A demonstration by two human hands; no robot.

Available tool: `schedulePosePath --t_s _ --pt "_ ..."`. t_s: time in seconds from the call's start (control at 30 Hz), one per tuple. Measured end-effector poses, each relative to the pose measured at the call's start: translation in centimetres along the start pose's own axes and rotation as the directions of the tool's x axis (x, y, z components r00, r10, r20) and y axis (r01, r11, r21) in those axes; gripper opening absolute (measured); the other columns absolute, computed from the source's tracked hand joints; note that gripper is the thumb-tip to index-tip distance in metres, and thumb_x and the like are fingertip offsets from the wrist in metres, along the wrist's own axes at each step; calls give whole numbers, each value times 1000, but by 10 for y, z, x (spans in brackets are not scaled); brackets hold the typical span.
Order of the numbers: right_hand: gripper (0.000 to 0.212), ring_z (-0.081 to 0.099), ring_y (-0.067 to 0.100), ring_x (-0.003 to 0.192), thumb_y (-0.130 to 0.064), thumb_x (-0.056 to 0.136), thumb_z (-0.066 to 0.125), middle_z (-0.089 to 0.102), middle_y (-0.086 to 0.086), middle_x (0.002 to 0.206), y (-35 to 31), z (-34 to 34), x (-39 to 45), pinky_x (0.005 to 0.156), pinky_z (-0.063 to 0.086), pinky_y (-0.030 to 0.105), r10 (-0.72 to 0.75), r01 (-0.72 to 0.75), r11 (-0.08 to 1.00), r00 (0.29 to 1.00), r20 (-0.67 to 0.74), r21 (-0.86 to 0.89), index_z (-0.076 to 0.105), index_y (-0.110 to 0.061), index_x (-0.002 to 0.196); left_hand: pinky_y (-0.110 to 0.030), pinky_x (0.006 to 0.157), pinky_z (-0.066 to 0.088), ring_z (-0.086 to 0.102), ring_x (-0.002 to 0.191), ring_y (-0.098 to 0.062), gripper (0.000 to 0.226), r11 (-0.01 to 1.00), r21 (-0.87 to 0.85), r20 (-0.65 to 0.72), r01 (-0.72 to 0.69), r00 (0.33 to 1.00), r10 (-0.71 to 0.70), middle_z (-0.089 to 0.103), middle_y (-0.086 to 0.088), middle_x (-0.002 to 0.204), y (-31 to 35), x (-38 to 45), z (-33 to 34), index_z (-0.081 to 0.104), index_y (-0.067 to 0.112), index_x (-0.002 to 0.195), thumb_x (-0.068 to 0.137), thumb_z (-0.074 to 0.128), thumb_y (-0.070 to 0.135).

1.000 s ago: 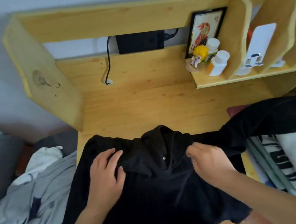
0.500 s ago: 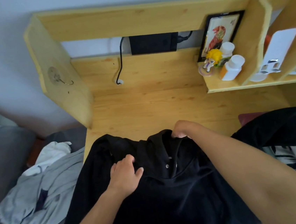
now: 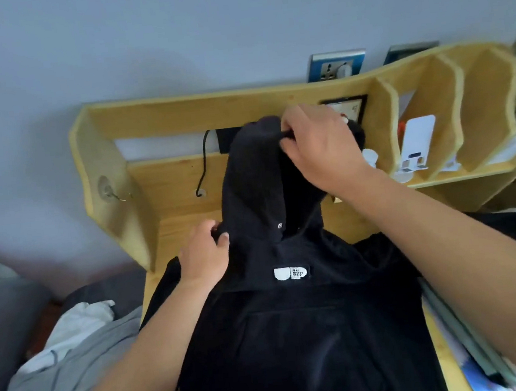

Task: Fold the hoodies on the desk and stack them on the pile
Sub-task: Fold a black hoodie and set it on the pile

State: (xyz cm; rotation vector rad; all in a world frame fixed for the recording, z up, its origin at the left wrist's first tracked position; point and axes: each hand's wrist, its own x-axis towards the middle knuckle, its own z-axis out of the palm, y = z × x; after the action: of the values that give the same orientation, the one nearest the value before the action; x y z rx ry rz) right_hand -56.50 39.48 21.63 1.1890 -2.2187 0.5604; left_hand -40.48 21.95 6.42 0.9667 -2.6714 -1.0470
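- One black hoodie [image 3: 296, 334] lies front up on the table [image 3: 173, 185], with its white logo patch [image 3: 290, 273] showing on the chest.
- The right hand [image 3: 322, 150] pinches the top of the hood [image 3: 258, 176] and holds it up, away from the person. Its grip is closed on the hood.
- The left hand [image 3: 204, 255] pinches the cloth at the left side of the hood, near the shoulder. Its grip is closed on the hoodie too.
- I think the job is only at the start for this hoodie. The body is spread out, but no sleeve or side looks folded in yet.
- What is left, as I see it: lay the hood flat, fold the sleeves and body, then put the hoodie on the pile.
- A pile of clothes [image 3: 477, 353] shows at the right edge, just beside the black hoodie. It is mostly cut off, so I cannot count what is in it.
- To the left, off the table, lies one grey piece of clothing [image 3: 76, 357] with something white [image 3: 82, 319] on it. I cannot tell if these are hoodies.
- So I count one hoodie in hand, two hands, one table and one pile.
- At the back there is a wooden shelf [image 3: 425, 107] with small things in it and a black cable [image 3: 204, 162].
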Motion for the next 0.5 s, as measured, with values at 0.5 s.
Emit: schedulePosePath --t_s 0.5 --pt "22 61 13 68 -27 98 56 64 -8 72 -16 21 -276 60 49 31 742 -887 456 421 522 68 60 -25 77 -42 108 47 61 116 -13 34 831 -324 419 453 856 -303 60 7 129 -88 -86 46 54 34 136 102 57 28"
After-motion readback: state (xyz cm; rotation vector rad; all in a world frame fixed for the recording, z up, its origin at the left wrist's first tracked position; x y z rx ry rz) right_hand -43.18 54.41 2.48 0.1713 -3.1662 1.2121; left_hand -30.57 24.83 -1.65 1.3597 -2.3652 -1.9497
